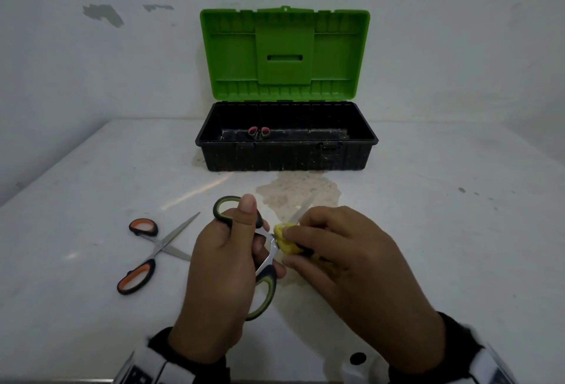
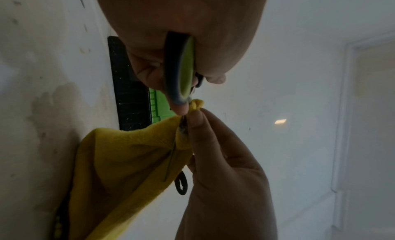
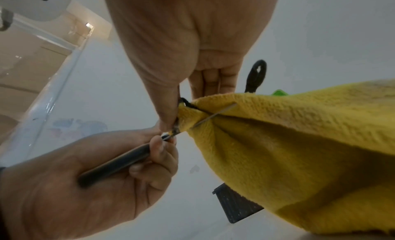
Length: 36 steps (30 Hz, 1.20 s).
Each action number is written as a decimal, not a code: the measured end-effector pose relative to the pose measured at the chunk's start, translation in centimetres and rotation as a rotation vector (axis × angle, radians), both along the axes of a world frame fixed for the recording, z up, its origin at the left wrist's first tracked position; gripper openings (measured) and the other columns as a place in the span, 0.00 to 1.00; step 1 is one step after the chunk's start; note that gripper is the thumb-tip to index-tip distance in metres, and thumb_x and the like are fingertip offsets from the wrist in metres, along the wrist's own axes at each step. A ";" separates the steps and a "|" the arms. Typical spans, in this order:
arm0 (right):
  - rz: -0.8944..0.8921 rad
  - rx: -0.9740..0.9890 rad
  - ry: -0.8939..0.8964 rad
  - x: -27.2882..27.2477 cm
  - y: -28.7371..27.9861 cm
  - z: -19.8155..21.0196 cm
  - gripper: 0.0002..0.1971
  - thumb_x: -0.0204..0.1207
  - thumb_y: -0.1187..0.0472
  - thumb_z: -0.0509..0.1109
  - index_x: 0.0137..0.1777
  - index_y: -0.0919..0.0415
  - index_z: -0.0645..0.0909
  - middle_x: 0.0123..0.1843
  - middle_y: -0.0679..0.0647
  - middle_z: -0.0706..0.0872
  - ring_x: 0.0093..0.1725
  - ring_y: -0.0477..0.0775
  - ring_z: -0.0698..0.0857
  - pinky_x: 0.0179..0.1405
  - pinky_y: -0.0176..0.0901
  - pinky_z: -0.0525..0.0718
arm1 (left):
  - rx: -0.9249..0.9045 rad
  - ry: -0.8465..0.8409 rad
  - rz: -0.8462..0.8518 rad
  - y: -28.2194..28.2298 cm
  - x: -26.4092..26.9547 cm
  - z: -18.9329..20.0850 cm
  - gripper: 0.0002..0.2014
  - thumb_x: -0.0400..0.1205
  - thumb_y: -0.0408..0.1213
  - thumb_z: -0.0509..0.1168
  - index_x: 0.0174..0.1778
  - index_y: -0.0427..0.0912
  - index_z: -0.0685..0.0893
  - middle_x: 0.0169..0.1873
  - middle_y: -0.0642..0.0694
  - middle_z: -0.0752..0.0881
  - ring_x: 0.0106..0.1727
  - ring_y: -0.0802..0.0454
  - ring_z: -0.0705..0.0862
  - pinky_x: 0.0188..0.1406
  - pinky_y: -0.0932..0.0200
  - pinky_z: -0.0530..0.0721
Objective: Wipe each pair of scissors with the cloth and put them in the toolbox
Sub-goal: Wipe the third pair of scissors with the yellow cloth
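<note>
My left hand (image 1: 226,264) grips the green-and-black handled scissors (image 1: 266,285) by the handles, held spread open above the table. My right hand (image 1: 345,258) pinches the yellow cloth (image 1: 287,238) around one blade close to the pivot; the blade tip (image 1: 304,207) pokes out past the cloth. In the left wrist view the cloth (image 2: 128,159) hangs below the right hand's fingers (image 2: 198,122), folded over the blade. In the right wrist view the cloth (image 3: 299,142) wraps the thin blade (image 3: 215,116). Orange-handled scissors (image 1: 146,256) lie open on the table at the left. The toolbox (image 1: 286,139) stands open at the back.
A pair of pink-handled scissors (image 1: 259,132) lies inside the black toolbox tub. Its green lid (image 1: 284,53) leans upright against the wall. A brownish stain (image 1: 299,194) marks the white table (image 1: 443,230) in front of the box.
</note>
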State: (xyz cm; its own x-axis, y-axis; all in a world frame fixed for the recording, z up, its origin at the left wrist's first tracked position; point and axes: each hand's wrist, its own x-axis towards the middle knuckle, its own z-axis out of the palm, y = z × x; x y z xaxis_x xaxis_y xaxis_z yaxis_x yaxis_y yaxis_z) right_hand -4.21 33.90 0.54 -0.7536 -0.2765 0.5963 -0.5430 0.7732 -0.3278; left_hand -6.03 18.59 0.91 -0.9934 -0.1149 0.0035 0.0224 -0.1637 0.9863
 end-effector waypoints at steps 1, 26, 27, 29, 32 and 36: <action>0.003 0.019 0.018 0.0 -0.1 -0.1 0.12 0.79 0.50 0.70 0.55 0.54 0.90 0.48 0.48 0.88 0.44 0.49 0.83 0.41 0.49 0.85 | -0.009 0.002 -0.003 0.0 0.0 -0.1 0.28 0.77 0.60 0.57 0.36 0.33 0.81 0.18 0.46 0.69 0.24 0.40 0.78 0.21 0.61 0.82; -0.088 -0.332 0.060 -0.9 1.3 0.7 0.06 0.74 0.56 0.75 0.48 0.55 0.92 0.43 0.43 0.90 0.44 0.40 0.86 0.48 0.30 0.83 | -0.123 0.038 -0.113 -0.6 0.5 1.3 0.31 0.75 0.60 0.53 0.41 0.29 0.79 0.29 0.35 0.73 0.31 0.36 0.74 0.20 0.64 0.82; -0.064 -0.323 0.043 -0.7 1.1 0.7 0.07 0.75 0.55 0.75 0.48 0.54 0.92 0.43 0.43 0.91 0.45 0.40 0.86 0.49 0.30 0.84 | -0.124 0.041 -0.118 -0.7 0.5 1.4 0.31 0.75 0.60 0.53 0.42 0.28 0.79 0.28 0.34 0.73 0.31 0.36 0.74 0.20 0.65 0.82; -0.044 -0.312 0.037 -0.5 1.0 0.9 0.07 0.75 0.55 0.75 0.48 0.54 0.92 0.44 0.43 0.91 0.46 0.40 0.86 0.49 0.30 0.83 | -0.133 0.048 -0.128 -0.8 0.5 1.7 0.31 0.76 0.59 0.52 0.42 0.28 0.79 0.27 0.29 0.70 0.30 0.36 0.74 0.20 0.65 0.82; -0.115 -0.371 0.079 -1.0 1.7 1.2 0.03 0.74 0.61 0.79 0.46 0.54 0.92 0.41 0.43 0.90 0.44 0.40 0.87 0.48 0.29 0.83 | -0.130 0.048 -0.144 -0.8 0.5 2.2 0.30 0.77 0.58 0.52 0.42 0.29 0.79 0.28 0.26 0.70 0.31 0.35 0.74 0.20 0.66 0.82; -0.110 -0.347 0.109 -0.7 1.3 1.4 0.02 0.74 0.60 0.78 0.45 0.56 0.92 0.40 0.44 0.90 0.43 0.42 0.86 0.47 0.32 0.83 | -0.130 0.042 -0.142 -1.1 0.6 2.6 0.30 0.78 0.59 0.53 0.42 0.29 0.79 0.30 0.18 0.69 0.29 0.34 0.76 0.20 0.66 0.81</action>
